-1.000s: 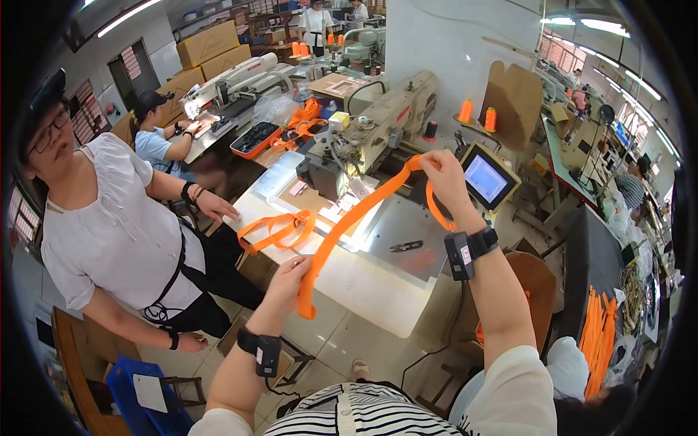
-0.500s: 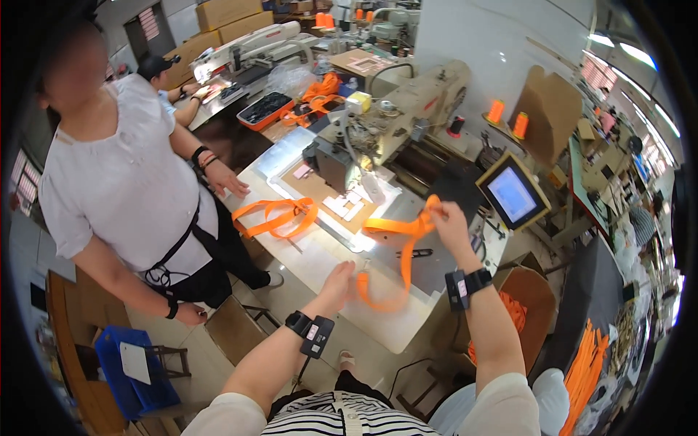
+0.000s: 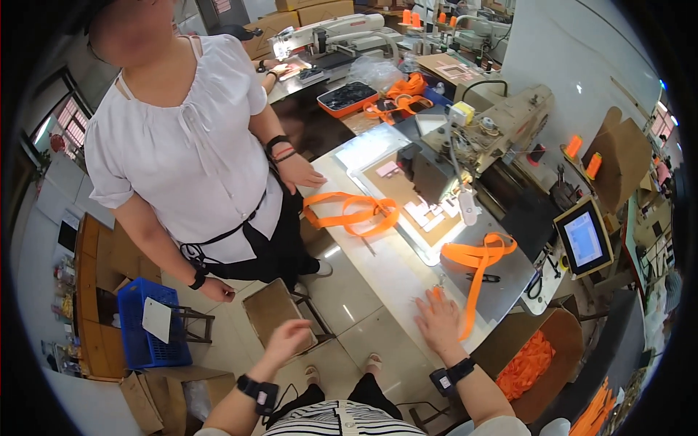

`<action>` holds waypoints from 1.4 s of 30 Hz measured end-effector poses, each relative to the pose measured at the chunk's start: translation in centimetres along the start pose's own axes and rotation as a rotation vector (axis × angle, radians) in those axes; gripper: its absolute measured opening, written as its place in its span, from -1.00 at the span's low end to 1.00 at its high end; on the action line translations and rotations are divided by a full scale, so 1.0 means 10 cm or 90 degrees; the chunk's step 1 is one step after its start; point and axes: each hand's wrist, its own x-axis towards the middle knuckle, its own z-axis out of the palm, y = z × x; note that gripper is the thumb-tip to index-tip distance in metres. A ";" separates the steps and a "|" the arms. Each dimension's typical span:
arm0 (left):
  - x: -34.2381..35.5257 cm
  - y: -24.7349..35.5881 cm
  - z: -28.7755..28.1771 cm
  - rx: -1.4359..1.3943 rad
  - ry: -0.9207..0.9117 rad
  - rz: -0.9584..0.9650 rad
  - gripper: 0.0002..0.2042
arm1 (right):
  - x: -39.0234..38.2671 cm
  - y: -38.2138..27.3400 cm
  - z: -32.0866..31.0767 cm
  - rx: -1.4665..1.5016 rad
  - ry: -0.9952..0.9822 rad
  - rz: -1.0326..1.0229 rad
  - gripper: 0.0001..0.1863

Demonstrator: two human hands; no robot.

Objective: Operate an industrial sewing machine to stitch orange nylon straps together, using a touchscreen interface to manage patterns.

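On the near edge of the sewing table (image 3: 378,272), my right hand (image 3: 440,325) lies with its fingers spread, over one end of an orange strap (image 3: 474,291). The strap's looped part (image 3: 481,251) rests farther back on the metal plate, and a small metal piece shows just beyond my fingertips. My left hand (image 3: 286,340) hangs in the air off the table, above the floor, with loosely stretched fingers and nothing in it. A second looped orange strap (image 3: 352,215) lies at the table's left edge. Thread snips (image 3: 486,277) lie partly beneath the nearer strap.
A sewing machine (image 3: 494,138) with a clamp frame (image 3: 429,243) stands behind the straps, a screen (image 3: 584,236) to its right. A co-worker (image 3: 196,160) stands at left, one hand by the table. Below are a box of orange pieces (image 3: 527,367), a stool (image 3: 276,316) and a blue crate (image 3: 138,341).
My right hand has let go of the raised strap and come down on the table's near edge. My left hand has drawn back off the table. The view has swung left.
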 end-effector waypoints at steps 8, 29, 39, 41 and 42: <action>-0.35 -0.84 -3.45 -0.110 0.750 0.184 -0.65 | 0.16 -0.49 -0.38 -0.024 0.134 0.093 -0.60; 1.40 0.21 -1.55 0.091 -0.323 0.343 -0.63 | -1.64 -4.39 0.50 0.264 -0.018 0.481 -0.81; -0.52 -0.80 -0.80 0.409 -0.772 0.315 -0.65 | -2.75 -5.18 0.91 0.408 0.015 0.703 -0.77; -0.88 -1.07 -0.89 0.460 -0.827 0.304 -0.66 | -3.12 -5.33 0.97 0.385 0.059 0.749 -0.76; -1.06 -1.19 -0.94 0.484 -0.852 0.300 -0.66 | -3.35 -5.40 0.96 0.383 0.065 0.786 -0.75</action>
